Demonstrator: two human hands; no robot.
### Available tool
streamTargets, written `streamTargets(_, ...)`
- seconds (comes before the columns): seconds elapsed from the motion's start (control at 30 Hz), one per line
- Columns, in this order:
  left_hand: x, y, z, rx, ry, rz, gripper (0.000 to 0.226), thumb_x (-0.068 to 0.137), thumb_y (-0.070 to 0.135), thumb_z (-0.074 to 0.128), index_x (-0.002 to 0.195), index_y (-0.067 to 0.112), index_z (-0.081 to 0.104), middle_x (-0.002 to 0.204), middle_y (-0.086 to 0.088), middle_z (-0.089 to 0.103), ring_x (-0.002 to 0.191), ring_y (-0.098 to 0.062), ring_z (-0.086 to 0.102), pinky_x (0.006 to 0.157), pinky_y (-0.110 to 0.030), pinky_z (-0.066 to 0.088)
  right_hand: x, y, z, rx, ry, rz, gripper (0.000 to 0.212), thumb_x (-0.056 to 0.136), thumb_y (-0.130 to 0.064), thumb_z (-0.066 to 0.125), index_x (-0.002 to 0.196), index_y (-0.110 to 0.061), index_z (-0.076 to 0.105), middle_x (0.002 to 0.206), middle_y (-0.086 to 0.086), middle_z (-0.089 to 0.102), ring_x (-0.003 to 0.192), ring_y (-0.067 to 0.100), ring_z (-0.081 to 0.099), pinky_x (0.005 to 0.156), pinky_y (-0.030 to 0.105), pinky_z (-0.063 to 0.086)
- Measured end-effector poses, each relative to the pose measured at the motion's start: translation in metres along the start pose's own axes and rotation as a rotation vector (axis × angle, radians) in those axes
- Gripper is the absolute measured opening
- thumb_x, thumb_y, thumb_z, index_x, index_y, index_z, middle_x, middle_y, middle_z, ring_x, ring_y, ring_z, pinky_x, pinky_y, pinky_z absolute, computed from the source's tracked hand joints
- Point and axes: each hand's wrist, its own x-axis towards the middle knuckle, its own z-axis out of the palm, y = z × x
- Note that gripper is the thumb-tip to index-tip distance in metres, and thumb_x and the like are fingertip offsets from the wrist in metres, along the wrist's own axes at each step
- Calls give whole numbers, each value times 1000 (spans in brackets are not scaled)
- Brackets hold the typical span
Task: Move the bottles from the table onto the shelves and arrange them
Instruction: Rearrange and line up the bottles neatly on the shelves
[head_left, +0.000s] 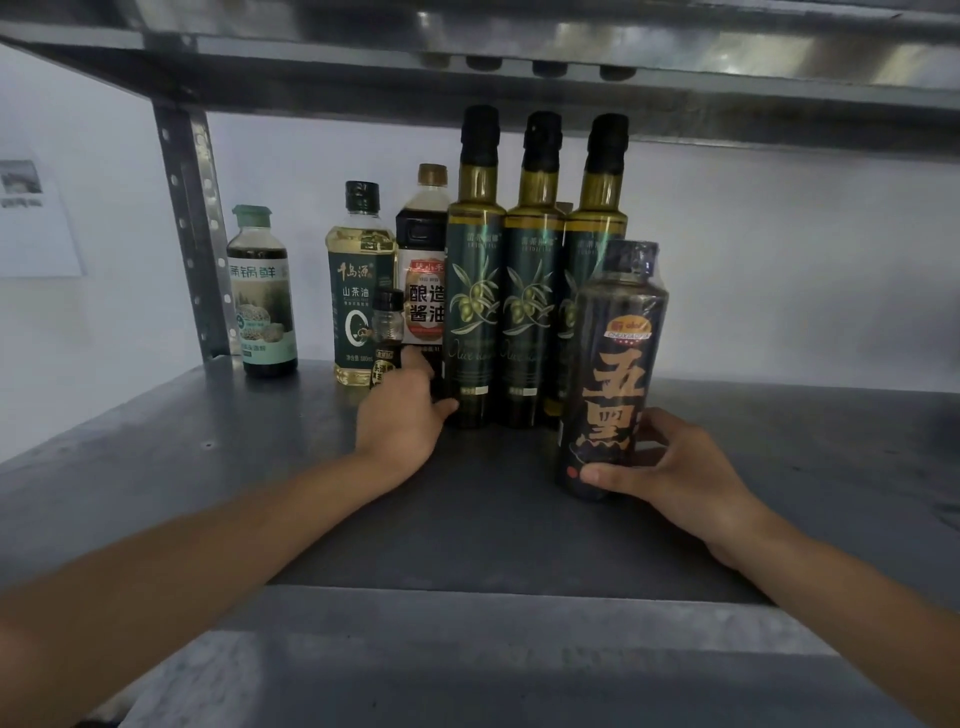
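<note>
Shelf (208, 467), right hand (675, 467) grips black bottle (613, 364), left hand (400, 415) grips small bottle (387, 332)

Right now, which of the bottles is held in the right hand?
The dark bottle with big gold characters, which the right hand grips near its base. It is forward of the others, lined up at the back of the shelf.

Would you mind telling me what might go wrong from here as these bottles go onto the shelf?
1. The right hand holds the dark bottle close in front of the right olive oil bottle; a nudge could topple that tall, tightly packed row.
2. The left hand is at the small bottle, thumb against the left olive oil bottle; pulling back might tip either.
</note>
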Motion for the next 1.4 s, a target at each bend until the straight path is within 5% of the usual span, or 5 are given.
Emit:
streamTargets(0.13, -24, 14, -9, 210, -115, 167, 10, 88, 27, 62, 89, 19, 55, 94, 2, 61, 87, -21, 61, 71, -37, 52, 0, 11, -24, -19, -6, 1, 52, 62, -27, 85, 107, -24, 59, 99, -14, 63, 92, 8, 61, 70, 18, 44)
streamTargets(0.53, -56, 92, 31, 157, -469, 358, 44, 96, 47, 43, 133, 24, 50, 137, 5, 50, 123, -14, 48, 99, -41, 43, 19, 47, -89, -63, -21, -17, 57, 65, -24, 84, 114, -15, 57, 101, -4, 59, 88, 10, 57, 69, 19, 41)
streamTargets(0.83, -26, 135, 54, -75, 319, 29, 62, 78, 41, 73, 124, 13, 41, 119, -4, 52, 105, -21, 56, 70, -42, 54, 48, 63, -90, -12, -17, -9, 61, 63, -25, 86, 114, -13, 56, 101, -3, 56, 92, 11, 51, 64, 17, 36)
streamTargets(1.03, -2, 160, 87, 203, 444, -146, 88, 69, 56, 74, 131, 7, 35, 127, -13, 39, 113, -27, 46, 55, -35, 52, 59, 66, -87, -15, -17, 8, 66, 63, -26, 86, 119, -11, 55, 113, 3, 59, 95, 13, 50, 78, 25, 38)
streamTargets(1.4, 19, 177, 116, 207, 524, -409, 80, 65, 50, 78, 119, 7, 38, 122, -12, 45, 110, -28, 44, 75, -40, 46, 59, 66, -88, -12, -21, 3, 64, 63, -25, 86, 118, -12, 55, 122, 5, 61, 95, 10, 48, 77, 24, 38)
